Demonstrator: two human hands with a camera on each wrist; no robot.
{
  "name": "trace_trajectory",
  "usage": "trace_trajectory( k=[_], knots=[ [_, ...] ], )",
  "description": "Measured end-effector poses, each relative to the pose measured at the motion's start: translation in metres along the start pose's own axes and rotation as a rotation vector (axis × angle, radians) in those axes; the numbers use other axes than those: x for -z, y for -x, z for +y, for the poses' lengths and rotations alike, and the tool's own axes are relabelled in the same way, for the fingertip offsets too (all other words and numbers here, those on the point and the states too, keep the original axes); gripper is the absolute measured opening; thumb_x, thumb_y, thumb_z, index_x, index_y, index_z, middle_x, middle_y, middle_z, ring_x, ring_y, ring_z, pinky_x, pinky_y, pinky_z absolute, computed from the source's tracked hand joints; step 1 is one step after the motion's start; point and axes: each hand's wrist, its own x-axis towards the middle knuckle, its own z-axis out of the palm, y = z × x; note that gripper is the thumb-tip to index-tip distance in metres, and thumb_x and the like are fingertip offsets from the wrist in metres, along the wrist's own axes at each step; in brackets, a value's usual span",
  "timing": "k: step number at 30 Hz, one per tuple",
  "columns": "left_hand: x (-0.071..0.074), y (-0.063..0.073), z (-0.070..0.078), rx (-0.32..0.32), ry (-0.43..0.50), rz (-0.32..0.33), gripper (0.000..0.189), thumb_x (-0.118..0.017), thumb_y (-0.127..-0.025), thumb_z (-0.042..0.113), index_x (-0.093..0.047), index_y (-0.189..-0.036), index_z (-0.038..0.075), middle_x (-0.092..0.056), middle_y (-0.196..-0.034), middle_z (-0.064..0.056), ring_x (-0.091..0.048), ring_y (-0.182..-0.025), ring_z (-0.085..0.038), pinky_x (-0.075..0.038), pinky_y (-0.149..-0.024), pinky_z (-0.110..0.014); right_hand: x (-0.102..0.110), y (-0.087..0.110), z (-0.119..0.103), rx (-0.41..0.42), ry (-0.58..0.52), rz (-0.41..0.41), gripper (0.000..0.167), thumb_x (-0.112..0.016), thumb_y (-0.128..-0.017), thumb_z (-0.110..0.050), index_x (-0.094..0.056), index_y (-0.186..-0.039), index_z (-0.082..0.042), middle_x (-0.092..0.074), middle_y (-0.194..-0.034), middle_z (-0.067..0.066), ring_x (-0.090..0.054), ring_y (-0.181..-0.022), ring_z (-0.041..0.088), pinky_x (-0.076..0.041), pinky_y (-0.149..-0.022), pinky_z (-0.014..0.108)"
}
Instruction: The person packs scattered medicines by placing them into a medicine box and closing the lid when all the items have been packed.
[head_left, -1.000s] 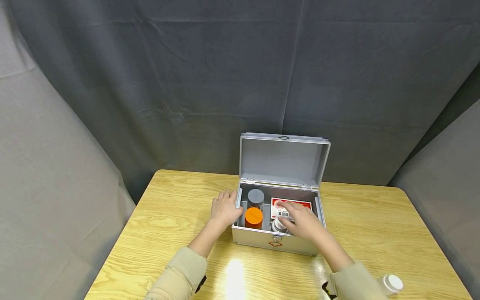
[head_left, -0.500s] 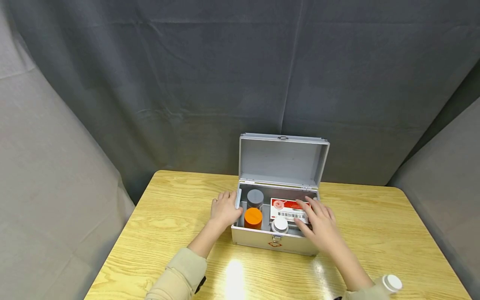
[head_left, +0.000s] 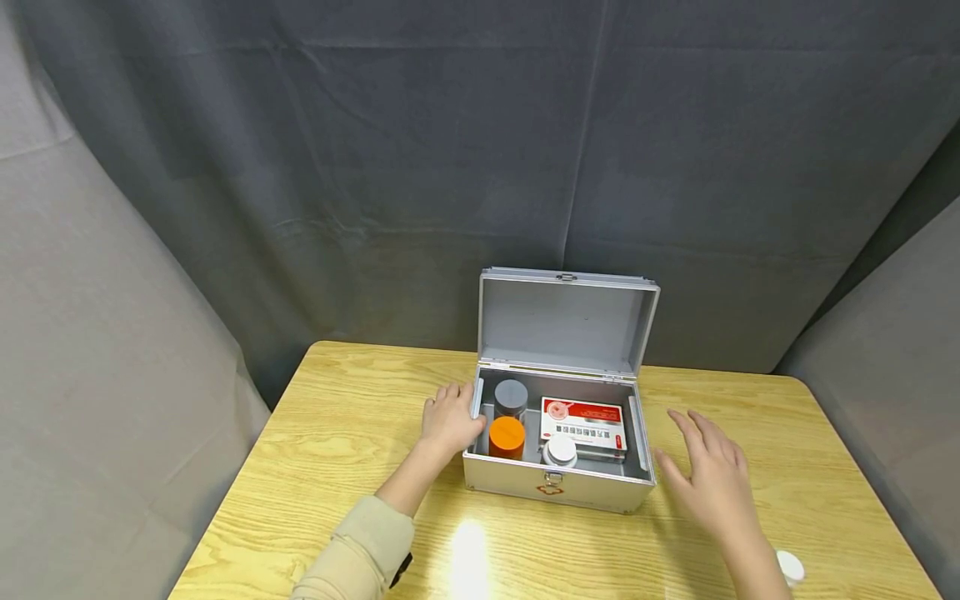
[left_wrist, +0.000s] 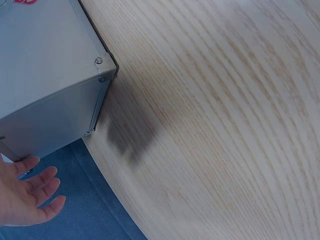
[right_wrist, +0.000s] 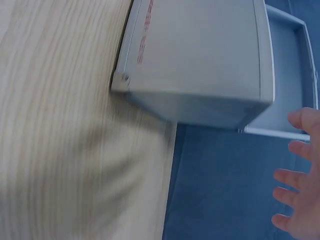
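Observation:
A silver first-aid case (head_left: 558, 493) stands on the table with its lid (head_left: 566, 325) raised. Inside are a grey-capped jar (head_left: 511, 395), an orange-capped jar (head_left: 507, 435), a white-capped bottle (head_left: 560, 451) and a red-and-white medicine box (head_left: 583, 423). My left hand (head_left: 448, 419) rests at the case's left rim, its thumb on the edge and its fingers loosely spread, as the left wrist view also shows. To the right of the case, my right hand (head_left: 712, 475) hovers with spread fingers and holds nothing. In the right wrist view its fingers are apart from the case.
A white-capped bottle (head_left: 790, 567) stands at the lower right of the wooden table (head_left: 352, 417), partly behind my right forearm. Dark grey cloth (head_left: 360, 167) hangs behind the table, with lighter grey cloth (head_left: 112, 375) at the sides.
My right hand has drawn back from the white-capped bottle and medicine box inside the case, moving right to beyond its right side. My left hand has stayed at the left rim.

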Motion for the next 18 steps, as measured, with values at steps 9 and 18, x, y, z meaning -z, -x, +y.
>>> trace_trajectory(
  k=[9,18],
  knots=[
    [0.0,0.001,0.0,-0.002,0.002,0.007,0.063,-0.055,-0.08,0.04,-0.043,-0.134,0.01,-0.049,-0.126,-0.013,-0.043,-0.116,-0.03,-0.036,-0.092,-0.048,0.015,0.018,0.025,-0.111,0.023,0.03,0.056,-0.054,-0.09,-0.03,-0.035,-0.137,-0.007,-0.035,-0.132,0.031,-0.031,-0.117,0.052,-0.016,-0.092,0.068],
    [-0.001,0.0,-0.001,-0.004,0.004,0.013,0.062,-0.055,-0.08,0.04,-0.044,-0.133,0.01,-0.05,-0.126,-0.013,-0.043,-0.116,-0.03,-0.036,-0.092,-0.048,0.025,0.037,0.045,-0.245,0.061,0.021,0.06,-0.053,-0.09,-0.033,-0.033,-0.137,-0.001,-0.036,-0.13,0.033,-0.033,-0.115,0.051,-0.019,-0.089,0.067]
  ],
)
